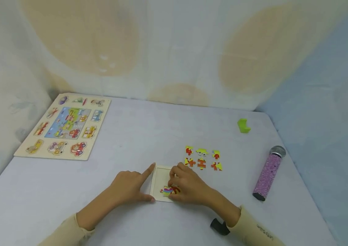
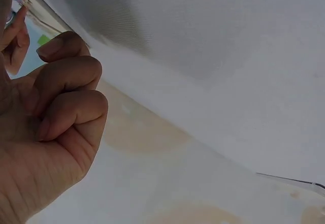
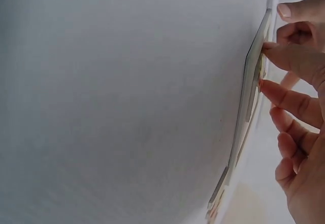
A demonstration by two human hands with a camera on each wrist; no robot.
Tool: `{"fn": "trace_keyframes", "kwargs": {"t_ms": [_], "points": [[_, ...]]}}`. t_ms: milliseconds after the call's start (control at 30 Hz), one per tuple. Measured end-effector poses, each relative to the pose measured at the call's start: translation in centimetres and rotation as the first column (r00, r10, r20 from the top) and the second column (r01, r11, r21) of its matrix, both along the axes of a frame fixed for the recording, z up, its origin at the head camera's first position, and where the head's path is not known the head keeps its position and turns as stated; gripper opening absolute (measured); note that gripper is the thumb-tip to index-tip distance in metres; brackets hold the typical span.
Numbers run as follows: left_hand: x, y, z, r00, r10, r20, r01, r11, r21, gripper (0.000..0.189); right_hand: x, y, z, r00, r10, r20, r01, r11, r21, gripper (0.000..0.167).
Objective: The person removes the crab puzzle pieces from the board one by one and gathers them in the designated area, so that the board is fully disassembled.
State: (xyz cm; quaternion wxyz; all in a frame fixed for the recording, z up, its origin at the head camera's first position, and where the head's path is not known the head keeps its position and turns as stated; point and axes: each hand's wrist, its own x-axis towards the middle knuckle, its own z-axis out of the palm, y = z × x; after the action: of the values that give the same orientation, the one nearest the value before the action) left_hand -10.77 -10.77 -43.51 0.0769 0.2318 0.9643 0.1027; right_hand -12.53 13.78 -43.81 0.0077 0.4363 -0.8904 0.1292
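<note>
A small square wooden puzzle tray (image 1: 163,171) lies in front of me. At its left side rests my left hand (image 1: 129,187), index fingertip near the upper corner and thumb near the lower one; its other fingers are curled in the left wrist view. A rainbow-striped puzzle piece (image 1: 166,191) lies in the lower part of the tray. Right beside it, my right hand (image 1: 190,184) pinches a red-and-yellow puzzle piece (image 1: 176,190) between thumb and index finger, low over the tray. The hand covers the tray's right side. In the right wrist view both fingertips (image 3: 268,45) are at the tray's surface.
Several loose puzzle pieces (image 1: 202,163) lie in two rows beyond my right hand. A wooden vehicle puzzle board (image 1: 66,156) is at the far left. On the right are a purple glitter microphone (image 1: 267,176) and a green block (image 1: 243,126); a black object (image 1: 220,227) sits by my right sleeve.
</note>
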Motion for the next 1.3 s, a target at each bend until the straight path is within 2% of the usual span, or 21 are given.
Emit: {"fn": "trace_keyframes", "kwargs": {"t_ms": [167,367,467,600,733,833,1133,1300], "points": [[-0.6,0.1,-0.1,0.999,0.003,0.054,-0.003,1.000,-0.007,0.111,0.1,-0.3,-0.2,0.992,0.053,-0.118,-0.051,0.998,0.024,0.017],[-0.7,0.3,0.0,0.994,0.035,0.105,-0.036,0.999,0.003,0.111,-0.2,0.1,0.2,0.978,0.068,-0.200,-0.076,0.996,-0.035,0.019],[-0.8,0.4,-0.2,0.992,0.035,0.120,-0.038,0.999,0.016,0.113,-0.6,1.5,0.6,0.973,0.040,-0.226,-0.053,0.997,-0.051,0.020],[-1.0,0.5,-0.4,0.991,0.030,0.134,-0.032,0.999,0.013,0.115,-1.1,4.5,0.8,0.969,-0.034,-0.243,0.025,0.999,-0.038,0.018],[-1.1,0.5,-0.2,0.988,0.031,0.148,-0.031,1.000,-0.007,0.114,-1.4,7.4,0.5,0.961,-0.086,-0.264,0.083,0.996,-0.021,0.017],[-1.1,0.6,0.0,0.985,0.036,0.166,-0.036,0.999,-0.005,0.113,-1.7,9.1,0.2,0.956,-0.096,-0.278,0.095,0.995,-0.018,0.019],[-1.0,0.5,-0.1,0.986,0.044,0.159,-0.044,0.999,-0.002,0.114,-2.5,10.6,-0.8,0.965,-0.131,-0.229,0.126,0.991,-0.035,0.026],[-1.2,0.5,-0.3,0.989,0.040,0.141,-0.041,0.999,0.003,0.114,-1.8,9.6,-0.3,0.975,-0.164,-0.153,0.151,0.985,-0.088,0.035]]}}
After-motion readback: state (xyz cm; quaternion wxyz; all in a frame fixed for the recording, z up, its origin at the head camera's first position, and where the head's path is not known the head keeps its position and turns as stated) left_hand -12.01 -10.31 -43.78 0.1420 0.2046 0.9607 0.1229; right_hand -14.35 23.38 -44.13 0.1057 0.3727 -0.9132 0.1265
